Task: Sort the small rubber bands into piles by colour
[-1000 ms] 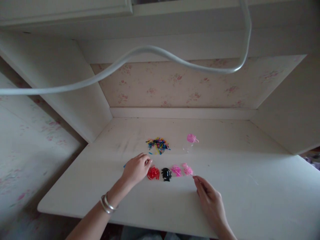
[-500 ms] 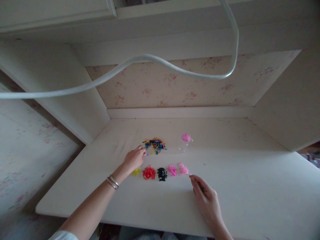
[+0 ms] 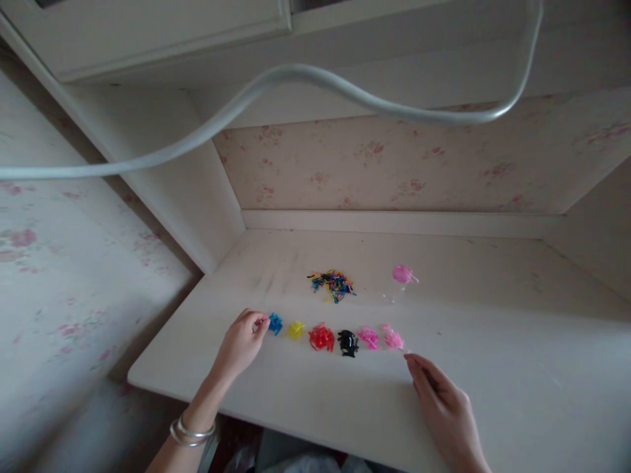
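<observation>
Small heaps of tiny elastic bands lie in a row on the white desk (image 3: 493,368): blue (image 3: 275,323), yellow (image 3: 296,330), red (image 3: 321,337), black (image 3: 348,343) and two pink heaps (image 3: 380,337). A mixed-colour pile (image 3: 333,285) lies behind them. My left hand (image 3: 241,341) rests at the row's left end, fingertips pinched together right at the blue heap. My right hand (image 3: 444,407) lies on the desk just right of the pink heaps, fingers stretched toward them, holding nothing that I can see.
A pink round lid or small container (image 3: 403,274) sits behind the row to the right. A white cable (image 3: 305,75) hangs across the view above. Cupboard walls close the desk in at the left, back and right.
My left hand went from the red heap up to the mixed pile, then down to the row's left end, where a blue heap now lies. The camera view shifted left.
</observation>
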`<state>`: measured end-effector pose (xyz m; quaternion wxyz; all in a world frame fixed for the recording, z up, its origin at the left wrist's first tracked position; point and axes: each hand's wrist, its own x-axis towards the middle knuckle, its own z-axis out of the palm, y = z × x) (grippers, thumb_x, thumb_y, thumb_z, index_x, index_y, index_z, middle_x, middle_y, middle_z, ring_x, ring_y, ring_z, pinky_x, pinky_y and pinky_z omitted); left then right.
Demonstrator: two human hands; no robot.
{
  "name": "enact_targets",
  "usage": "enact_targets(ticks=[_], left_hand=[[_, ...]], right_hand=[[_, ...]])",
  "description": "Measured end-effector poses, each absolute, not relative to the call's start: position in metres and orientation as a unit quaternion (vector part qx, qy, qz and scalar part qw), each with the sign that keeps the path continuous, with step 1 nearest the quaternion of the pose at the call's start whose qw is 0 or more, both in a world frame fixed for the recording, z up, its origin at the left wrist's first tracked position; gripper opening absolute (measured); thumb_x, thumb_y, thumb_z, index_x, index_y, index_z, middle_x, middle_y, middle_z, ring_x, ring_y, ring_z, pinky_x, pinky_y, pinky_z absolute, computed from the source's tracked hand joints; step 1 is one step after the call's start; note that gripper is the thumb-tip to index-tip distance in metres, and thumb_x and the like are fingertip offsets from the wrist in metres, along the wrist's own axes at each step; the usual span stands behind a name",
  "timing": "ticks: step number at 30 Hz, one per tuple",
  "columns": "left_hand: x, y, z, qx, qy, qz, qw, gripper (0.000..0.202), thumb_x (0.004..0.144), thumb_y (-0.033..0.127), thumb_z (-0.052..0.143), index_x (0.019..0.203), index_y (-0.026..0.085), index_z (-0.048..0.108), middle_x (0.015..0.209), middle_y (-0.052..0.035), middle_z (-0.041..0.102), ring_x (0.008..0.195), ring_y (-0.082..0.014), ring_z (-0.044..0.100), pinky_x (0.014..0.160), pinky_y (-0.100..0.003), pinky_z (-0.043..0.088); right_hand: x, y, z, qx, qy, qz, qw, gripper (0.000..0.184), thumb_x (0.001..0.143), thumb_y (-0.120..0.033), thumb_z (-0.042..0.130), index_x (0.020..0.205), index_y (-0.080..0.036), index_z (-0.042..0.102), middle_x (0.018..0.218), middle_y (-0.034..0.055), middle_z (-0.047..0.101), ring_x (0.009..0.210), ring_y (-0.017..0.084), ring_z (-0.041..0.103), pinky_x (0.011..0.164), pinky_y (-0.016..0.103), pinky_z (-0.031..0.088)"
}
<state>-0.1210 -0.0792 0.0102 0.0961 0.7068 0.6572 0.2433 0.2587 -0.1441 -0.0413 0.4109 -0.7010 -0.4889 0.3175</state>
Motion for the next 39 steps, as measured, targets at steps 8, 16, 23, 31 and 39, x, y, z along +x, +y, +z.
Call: enact_targets(ticks=[8, 16, 23, 31, 39], left_hand=[[-0.122, -0.081, 0.005, 0.690, 0.665, 0.277, 0.069, 0.029, 0.089, 0.036, 0.041, 0.089, 0.020, 0.065, 0.089, -0.0045, 0.064, 0.078, -0.0144, 0.062, 0.071, -0.026, 0.048], [-0.141, -0.127, -0.019, 0.582, 0.726, 0.352, 0.096, 0.032, 0.086, 0.047, 0.047, 0.091, 0.020, 0.064, 0.082, -0.0026, 0.068, 0.065, -0.0143, 0.062, 0.061, -0.025, 0.050], [-0.139, -0.146, -0.037, 0.601, 0.697, 0.383, 0.083, 0.028, 0.087, 0.044, 0.048, 0.091, 0.021, 0.062, 0.081, -0.0025, 0.067, 0.067, -0.0137, 0.062, 0.061, -0.023, 0.050], [-0.130, -0.150, -0.041, 0.654, 0.662, 0.367, 0.021, 0.020, 0.089, 0.036, 0.046, 0.094, 0.022, 0.059, 0.081, -0.0020, 0.064, 0.062, -0.0117, 0.061, 0.059, -0.022, 0.049], [-0.127, -0.153, -0.045, 0.678, 0.650, 0.341, -0.027, 0.017, 0.090, 0.032, 0.045, 0.098, 0.022, 0.057, 0.080, -0.0019, 0.065, 0.065, -0.0125, 0.064, 0.059, -0.022, 0.049]], right_hand=[[0.256, -0.145, -0.044, -0.715, -0.505, 0.293, 0.384, 0.040, 0.078, -0.054, 0.054, 0.096, -0.022, 0.070, 0.097, 0.0042, 0.072, 0.090, 0.019, 0.065, 0.068, 0.017, 0.048], [0.243, -0.143, -0.029, -0.711, -0.520, 0.282, 0.379, 0.047, 0.081, -0.058, 0.048, 0.094, -0.019, 0.069, 0.077, 0.0016, 0.069, 0.067, 0.014, 0.062, 0.057, 0.017, 0.044], [0.196, -0.086, 0.034, -0.671, -0.671, 0.189, 0.252, 0.036, 0.089, -0.047, 0.040, 0.097, -0.024, 0.067, 0.062, -0.0023, 0.063, 0.056, 0.010, 0.054, 0.055, 0.019, 0.038], [0.147, -0.016, 0.022, -0.687, -0.709, 0.140, 0.074, 0.028, 0.083, -0.036, 0.048, 0.100, -0.028, 0.069, 0.092, 0.0057, 0.071, 0.079, 0.021, 0.065, 0.065, 0.026, 0.042], [0.136, -0.005, 0.010, -0.686, -0.719, 0.107, 0.031, 0.033, 0.090, -0.036, 0.039, 0.095, -0.024, 0.069, 0.094, 0.0111, 0.070, 0.084, 0.024, 0.065, 0.069, 0.032, 0.044]])
